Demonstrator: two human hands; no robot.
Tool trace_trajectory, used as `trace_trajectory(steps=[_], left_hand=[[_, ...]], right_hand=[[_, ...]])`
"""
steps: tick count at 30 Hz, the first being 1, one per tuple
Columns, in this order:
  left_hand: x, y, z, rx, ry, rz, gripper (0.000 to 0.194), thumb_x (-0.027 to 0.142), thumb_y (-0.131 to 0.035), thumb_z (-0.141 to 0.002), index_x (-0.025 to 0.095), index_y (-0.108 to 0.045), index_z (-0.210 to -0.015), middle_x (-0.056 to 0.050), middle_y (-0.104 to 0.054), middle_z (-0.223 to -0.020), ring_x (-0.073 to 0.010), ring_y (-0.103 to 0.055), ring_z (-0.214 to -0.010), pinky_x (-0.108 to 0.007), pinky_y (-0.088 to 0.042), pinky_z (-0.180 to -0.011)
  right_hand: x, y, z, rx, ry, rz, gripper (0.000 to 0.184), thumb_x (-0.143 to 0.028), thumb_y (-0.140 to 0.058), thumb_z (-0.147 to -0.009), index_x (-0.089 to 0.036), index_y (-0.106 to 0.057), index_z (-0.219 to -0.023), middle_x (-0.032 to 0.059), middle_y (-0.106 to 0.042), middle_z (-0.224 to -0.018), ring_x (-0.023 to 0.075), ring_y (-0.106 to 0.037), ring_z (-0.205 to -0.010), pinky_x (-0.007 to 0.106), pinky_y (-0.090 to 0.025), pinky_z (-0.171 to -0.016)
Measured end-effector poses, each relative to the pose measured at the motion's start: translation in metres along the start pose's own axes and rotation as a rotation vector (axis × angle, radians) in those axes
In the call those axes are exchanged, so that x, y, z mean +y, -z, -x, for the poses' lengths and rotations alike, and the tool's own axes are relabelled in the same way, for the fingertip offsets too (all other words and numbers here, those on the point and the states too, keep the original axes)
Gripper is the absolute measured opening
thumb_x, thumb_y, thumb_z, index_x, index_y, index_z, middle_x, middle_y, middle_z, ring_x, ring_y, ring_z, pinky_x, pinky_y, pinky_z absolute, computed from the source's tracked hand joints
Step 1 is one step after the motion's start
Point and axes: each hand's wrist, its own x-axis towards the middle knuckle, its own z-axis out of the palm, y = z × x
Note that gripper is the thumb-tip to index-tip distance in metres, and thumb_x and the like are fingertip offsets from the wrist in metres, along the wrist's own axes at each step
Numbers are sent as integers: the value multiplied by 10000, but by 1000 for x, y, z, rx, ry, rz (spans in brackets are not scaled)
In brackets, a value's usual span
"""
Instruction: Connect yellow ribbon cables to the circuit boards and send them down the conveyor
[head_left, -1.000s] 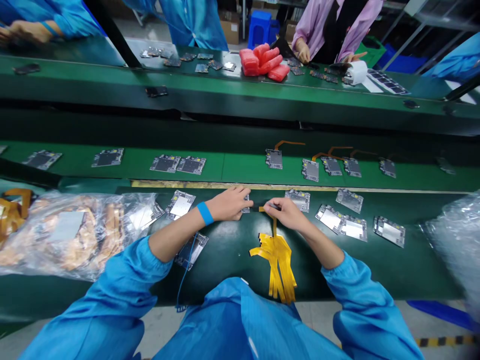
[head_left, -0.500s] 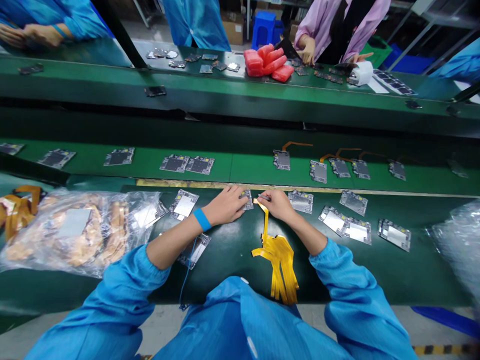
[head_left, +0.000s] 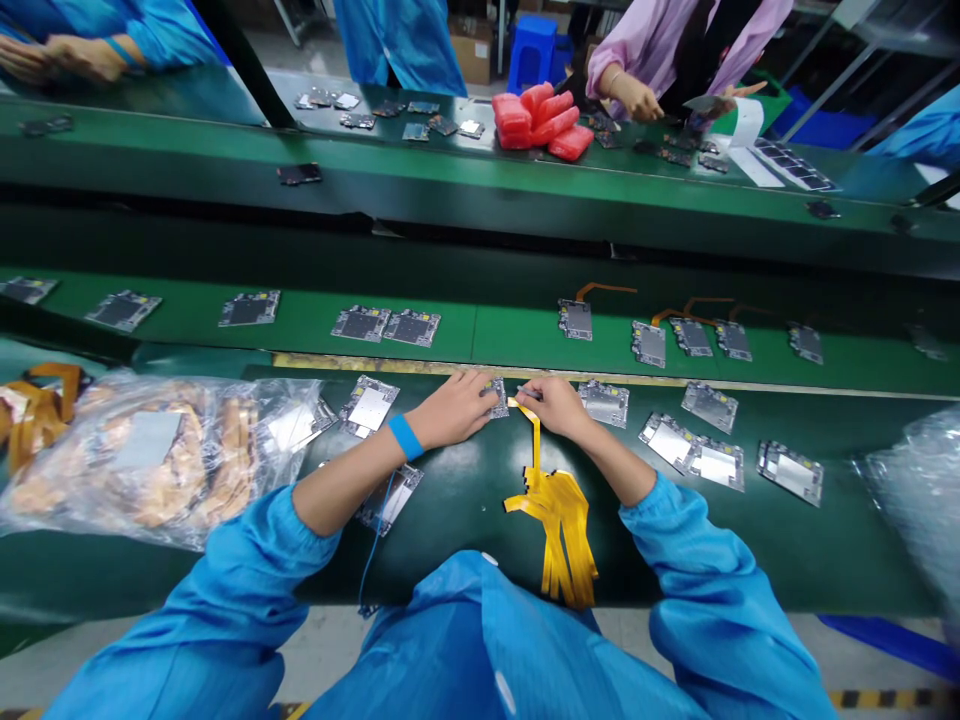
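Note:
My left hand (head_left: 459, 412), with a blue band at its wrist, is closed on a small circuit board (head_left: 495, 398) lying on the dark green bench. Most of that board is hidden under the fingers. Just to its right, my right hand (head_left: 556, 406) pinches a thin grey tool (head_left: 528, 392), whose kind I cannot make out. Below the tool, one end of an orange flex cable (head_left: 535, 436) lies close to the board; whether they touch, I cannot tell. A pile of yellow-orange flex cables (head_left: 564, 530) rests nearer my body.
Several circuit boards (head_left: 717, 464) lie on the bench around my hands. At left is a clear plastic bag (head_left: 150, 455) of flex cables; bubble wrap (head_left: 911, 490) is at right. Behind runs a green conveyor (head_left: 480, 335) carrying boards. Co-workers sit beyond, near red packets (head_left: 541, 122).
Boards on the near conveyor have shifted slightly right, and one on the far belt has moved left. A co-worker's hands across the line have moved. Both my hands stay almost in place.

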Motion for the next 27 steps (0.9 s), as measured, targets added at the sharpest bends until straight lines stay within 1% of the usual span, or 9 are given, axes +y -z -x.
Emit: trace_trajectory(steps=[5,10,13,17,21,23,25,27], left_hand=[[0,-1,0,15,-2,33,144,247,-593,-982,159,-663,-1072,-193,-575,-1332,-345,-518,-1234,-485,-438,-1008],[-1,-3,0,9,-20,8,180,250,-560,-1000,170,-663,-1123,-191,-567,-1328,-348,-514,-1233,-491,-446,-1001],[0,-4,0,19,-28,6,229,247,-560,-1000,188,-661,-1198,-190,-564,-1329,-351,-508,-1238,-499,-445,-1004],[2,-4,0,36,-40,22,361,231,-519,-1023,252,-606,-1373,-178,-560,-1345,-337,-512,-1235,-501,-433,-1021],[4,-3,-1,32,-40,19,365,241,-476,-1047,276,-618,-1383,-175,-577,-1296,-329,-522,-1213,-492,-428,-1016],[5,-3,-2,21,-33,4,356,248,-472,-1052,275,-626,-1372,-172,-584,-1269,-322,-528,-1195,-480,-431,-1002],[6,-2,-3,9,-30,-14,349,247,-468,-1055,270,-634,-1361,-172,-585,-1258,-318,-532,-1185,-472,-434,-987],[6,-2,-3,2,-34,-31,345,245,-465,-1057,271,-643,-1352,-172,-580,-1270,-319,-529,-1197,-471,-432,-987]], right_hand=[[-3,5,-5,-46,32,34,284,-336,-605,-904,-179,-637,-670,-30,-500,-613,123,-383,-598,271,-223,-579],[-7,7,-9,-69,20,77,242,-316,-621,-911,-188,-698,-721,-26,-539,-618,124,-410,-581,270,-226,-570],[-8,7,-9,-67,22,91,229,-310,-628,-913,-194,-725,-741,-20,-570,-626,130,-433,-583,270,-234,-570],[-9,6,-9,-56,32,113,224,-303,-631,-917,-198,-741,-752,-10,-610,-652,137,-463,-600,270,-248,-576],[-10,6,-7,-63,23,139,214,-301,-637,-928,-195,-740,-772,-7,-631,-675,141,-487,-621,271,-256,-585],[-9,8,-4,-74,63,142,227,-318,-633,-948,-191,-737,-791,3,-650,-705,152,-514,-651,274,-275,-603],[-6,12,-1,-72,168,124,274,-333,-572,-1004,-184,-741,-848,32,-682,-782,173,-562,-729,273,-328,-657],[-3,14,0,-63,294,105,346,-306,-461,-1065,-173,-746,-920,71,-697,-877,199,-604,-861,281,-390,-762]])
